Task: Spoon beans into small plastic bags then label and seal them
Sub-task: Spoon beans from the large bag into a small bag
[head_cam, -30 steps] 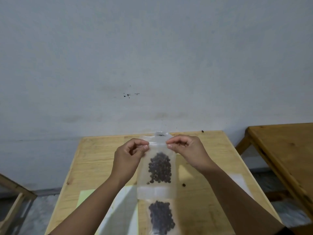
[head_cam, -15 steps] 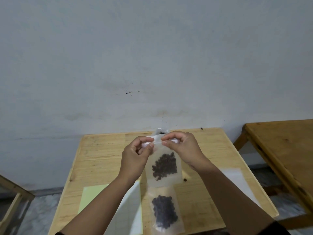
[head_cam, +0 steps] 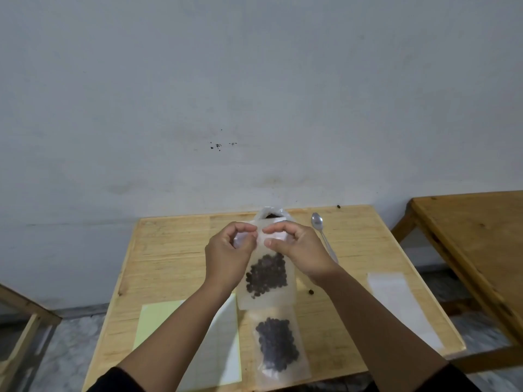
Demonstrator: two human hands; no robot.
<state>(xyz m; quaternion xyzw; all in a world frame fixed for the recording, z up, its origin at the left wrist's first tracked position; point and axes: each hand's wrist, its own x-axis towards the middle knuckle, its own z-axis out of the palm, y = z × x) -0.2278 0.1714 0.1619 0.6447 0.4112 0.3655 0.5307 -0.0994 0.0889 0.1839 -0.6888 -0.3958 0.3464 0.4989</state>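
While both hands pinch its top edge, a small clear plastic bag (head_cam: 266, 278) of dark beans (head_cam: 267, 275) hangs above the middle of a pale wooden desk (head_cam: 175, 261). The left hand (head_cam: 227, 256) and right hand (head_cam: 297, 254) sit close together, thumb and fingers of each curled onto the bag's upper strip. No writing or brand can be read on the held bag; its lower band looks frosted and blank. The beans fill roughly its middle, in a loose dark clump.

A second filled bag (head_cam: 278, 348) lies flat near the desk's front edge, just below the held one, also unmarked as far as can be told. Behind the hands, toward the back edge, stands a larger plastic bag (head_cam: 271, 215) with dark contents. A metal spoon (head_cam: 321, 232) lies right of it. A stray bean (head_cam: 311, 291) rests on the wood. Pale yellow paper (head_cam: 158, 321) and a white sheet (head_cam: 226, 349) lie at the front left; another white sheet (head_cam: 402, 306) lies along the right edge.
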